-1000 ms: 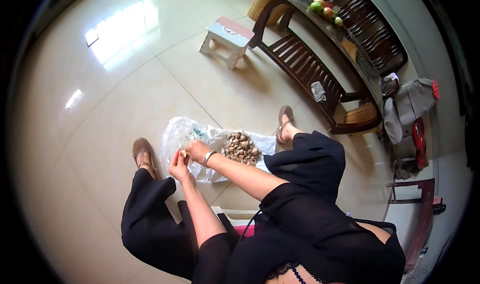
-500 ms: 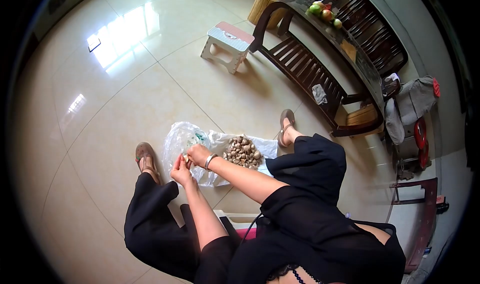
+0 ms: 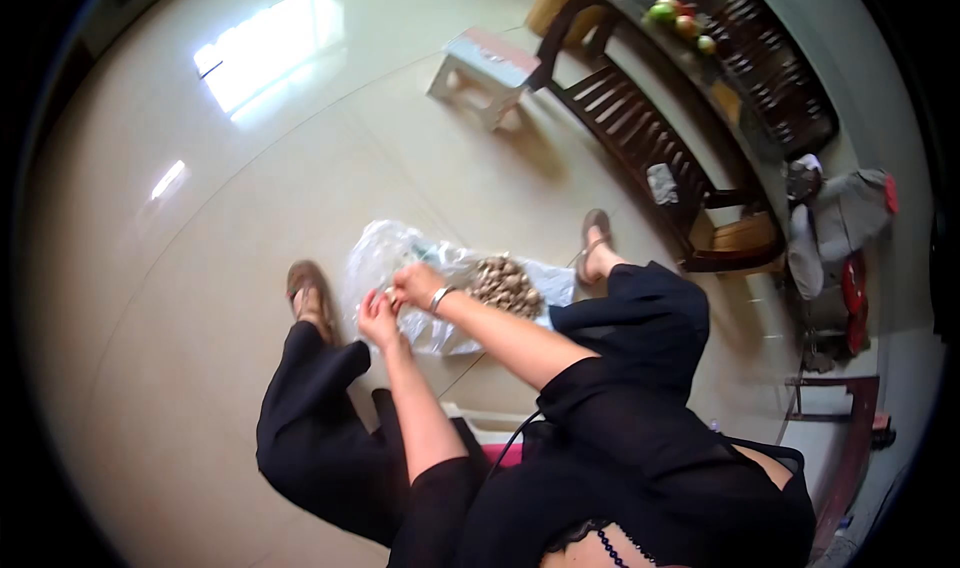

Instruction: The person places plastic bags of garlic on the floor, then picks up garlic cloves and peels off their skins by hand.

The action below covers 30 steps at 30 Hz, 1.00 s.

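My left hand [image 3: 379,320] and my right hand [image 3: 417,285], which has a silver bracelet at the wrist, meet with fingertips pinched together. Between them is a small pale piece [image 3: 391,295], blurred; it looks like a mushroom, but its kind is not certain. Under and behind the hands spreads a crumpled clear plastic bag [image 3: 372,252] on the floor. Just right of my right wrist lies a pile of small brown-and-white mushrooms [image 3: 506,288], resting on white plastic sheeting [image 3: 556,281].
My feet stand either side of the plastic. Farther off are a pink-topped step stool [image 3: 487,60], a dark wooden slatted chair [image 3: 625,113] with a grey cloth [image 3: 661,183] on it, and a table holding several fruits [image 3: 686,26]. Shiny tiles [image 3: 250,188] cover the floor.
The whole view has shifted, so the scene sits farther right and slightly higher, and it is blurrier. Both hands stay together above the plastic bag, fingers still pinched.
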Motion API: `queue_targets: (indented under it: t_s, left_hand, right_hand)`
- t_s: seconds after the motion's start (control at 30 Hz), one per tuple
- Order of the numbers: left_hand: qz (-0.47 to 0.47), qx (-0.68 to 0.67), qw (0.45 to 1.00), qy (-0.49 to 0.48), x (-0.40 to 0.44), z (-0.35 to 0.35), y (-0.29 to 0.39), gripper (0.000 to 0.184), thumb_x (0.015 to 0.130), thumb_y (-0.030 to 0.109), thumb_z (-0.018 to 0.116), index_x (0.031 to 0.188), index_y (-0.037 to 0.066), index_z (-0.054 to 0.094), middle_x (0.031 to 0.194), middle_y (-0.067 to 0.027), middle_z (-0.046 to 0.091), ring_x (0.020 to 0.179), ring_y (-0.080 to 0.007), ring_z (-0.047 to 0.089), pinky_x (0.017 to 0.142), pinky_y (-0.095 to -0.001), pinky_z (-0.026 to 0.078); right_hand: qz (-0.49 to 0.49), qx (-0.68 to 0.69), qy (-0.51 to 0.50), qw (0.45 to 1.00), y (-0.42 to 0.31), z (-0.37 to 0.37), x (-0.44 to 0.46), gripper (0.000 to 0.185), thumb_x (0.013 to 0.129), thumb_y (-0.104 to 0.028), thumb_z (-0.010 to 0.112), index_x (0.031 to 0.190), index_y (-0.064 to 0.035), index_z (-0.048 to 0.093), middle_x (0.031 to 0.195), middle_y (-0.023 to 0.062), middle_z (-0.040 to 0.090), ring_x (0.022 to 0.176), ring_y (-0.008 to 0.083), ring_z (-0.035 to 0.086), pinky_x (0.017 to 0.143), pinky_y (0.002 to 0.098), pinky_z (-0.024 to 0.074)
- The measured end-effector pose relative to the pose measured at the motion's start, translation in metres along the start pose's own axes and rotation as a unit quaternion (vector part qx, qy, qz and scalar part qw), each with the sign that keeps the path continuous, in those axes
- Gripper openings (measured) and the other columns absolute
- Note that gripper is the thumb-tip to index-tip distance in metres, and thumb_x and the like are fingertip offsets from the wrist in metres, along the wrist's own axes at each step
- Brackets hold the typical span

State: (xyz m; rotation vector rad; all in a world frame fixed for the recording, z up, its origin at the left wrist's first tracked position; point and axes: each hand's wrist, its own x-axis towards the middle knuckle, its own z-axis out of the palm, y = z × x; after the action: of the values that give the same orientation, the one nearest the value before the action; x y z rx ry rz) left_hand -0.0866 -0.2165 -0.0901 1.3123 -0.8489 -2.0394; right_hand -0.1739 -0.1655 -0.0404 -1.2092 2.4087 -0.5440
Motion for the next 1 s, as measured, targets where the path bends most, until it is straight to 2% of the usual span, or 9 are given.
queue_targets:
  t_s: [0.17,0.23,0.43,0.47,0.57,0.7,0.77,0.83,1.0]
  left_hand:
    - [0.001,-0.053,0.999,-0.008,0.004,-0.001,-0.008,0.013,0.075,0.0,0.056,0.087,-0.004,0.053,0.082,-0.0118,0.057,0.068,-0.0187,0.057,0.058,-0.0295,0.052]
    - [-0.006,-0.035,0.999,0.004,-0.003,0.0,-0.003,0.013,0.076,0.001,0.055,0.088,-0.003,0.054,0.08,-0.0106,0.058,0.064,-0.0156,0.057,0.05,-0.0245,0.05]
    - [-0.044,-0.058,0.997,0.018,-0.013,0.004,0.01,0.013,0.078,0.003,0.053,0.089,-0.003,0.055,0.08,-0.0134,0.058,0.061,-0.0213,0.06,0.049,-0.0276,0.052]
    - [-0.047,-0.078,0.996,0.013,-0.016,0.006,0.013,0.013,0.079,0.003,0.052,0.089,-0.004,0.055,0.079,-0.0131,0.058,0.058,-0.0203,0.059,0.049,-0.027,0.051]
    - [-0.04,-0.095,0.995,-0.002,-0.012,0.005,0.008,0.016,0.079,0.003,0.052,0.092,-0.005,0.054,0.08,-0.0142,0.058,0.061,-0.0233,0.059,0.053,-0.0295,0.053]
    - [-0.031,-0.105,0.994,-0.011,-0.011,0.005,0.006,0.017,0.078,0.004,0.053,0.093,-0.004,0.055,0.081,-0.0132,0.058,0.064,-0.0211,0.059,0.055,-0.0287,0.053]
    - [-0.016,-0.104,0.994,-0.028,-0.01,0.005,0.003,0.017,0.078,0.005,0.054,0.093,-0.003,0.056,0.082,-0.0123,0.058,0.065,-0.0197,0.058,0.057,-0.0278,0.052]
    - [-0.019,-0.11,0.993,-0.031,-0.01,0.005,0.003,0.018,0.077,0.006,0.055,0.093,-0.002,0.057,0.083,-0.0119,0.059,0.065,-0.0188,0.058,0.058,-0.0272,0.052]
    - [0.002,-0.108,0.994,-0.022,-0.009,0.007,0.002,0.014,0.078,0.005,0.053,0.09,-0.003,0.055,0.081,-0.012,0.058,0.065,-0.0195,0.058,0.057,-0.0282,0.052]
  right_hand:
    - [0.017,0.075,0.042,0.996,0.009,0.005,0.002,0.011,0.062,-0.015,0.056,0.067,-0.0064,0.06,0.063,0.013,0.058,0.058,0.0218,0.059,0.055,0.0298,0.0469]
    - [0.055,0.085,0.022,0.995,0.007,-0.002,0.002,0.014,0.063,-0.018,0.054,0.069,-0.007,0.062,0.067,0.014,0.058,0.066,0.0269,0.058,0.063,0.0339,0.0468]
    - [0.146,0.13,-0.006,0.981,0.002,-0.009,0.001,0.017,0.07,-0.021,0.054,0.072,-0.0051,0.06,0.07,0.0141,0.059,0.068,0.0274,0.058,0.063,0.0344,0.0462]
    - [0.094,0.093,0.031,0.991,0.008,-0.004,0.001,0.018,0.074,-0.019,0.057,0.073,-0.0008,0.057,0.058,0.0114,0.057,0.048,0.0174,0.057,0.048,0.0286,0.0453]
    - [0.106,0.074,0.027,0.991,0.015,0.006,0.003,0.016,0.074,-0.016,0.056,0.073,-0.001,0.057,0.059,0.012,0.057,0.051,0.0192,0.057,0.051,0.0297,0.0454]
    - [0.005,0.046,0.131,0.99,0.022,0.015,-0.001,0.009,0.071,-0.009,0.054,0.075,-0.0023,0.059,0.063,0.012,0.058,0.06,0.022,0.058,0.06,0.0298,0.0465]
    - [0.033,0.069,0.108,0.991,0.023,0.017,-0.001,0.01,0.072,-0.009,0.055,0.077,-0.0019,0.059,0.063,0.0104,0.059,0.056,0.0192,0.058,0.056,0.0285,0.047]
    - [0.145,0.169,0.022,0.975,0.017,0.009,0.0,0.013,0.071,-0.012,0.055,0.076,-0.0013,0.059,0.071,0.0149,0.059,0.068,0.0274,0.058,0.065,0.0333,0.0458]
    - [0.194,0.263,0.026,0.945,-0.001,-0.007,-0.003,0.018,0.073,-0.02,0.057,0.074,-0.0023,0.06,0.066,0.0116,0.06,0.06,0.0172,0.059,0.054,0.0277,0.0466]
